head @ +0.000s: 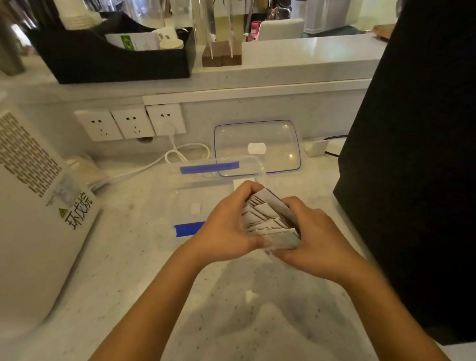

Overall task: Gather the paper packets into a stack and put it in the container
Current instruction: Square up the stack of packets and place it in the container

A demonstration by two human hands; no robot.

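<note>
Several white-and-brown paper packets [268, 220] are bunched unevenly in a loose, fanned stack held between both hands above the counter. My left hand [228, 230] grips the stack's left side, fingers curled over its far end. My right hand [310, 240] holds the right side and near end. Just beyond and to the left of the hands sits a clear plastic container [177, 194] with blue tape strips on its rim. Its clear lid [257, 146] leans against the back wall behind it.
A white appliance [28, 206] stands at the left. A tall black object [420, 145] fills the right side. Wall sockets [130, 122] with a white cable [175, 155] are at the back. A black organiser [111, 57] sits on the raised shelf.
</note>
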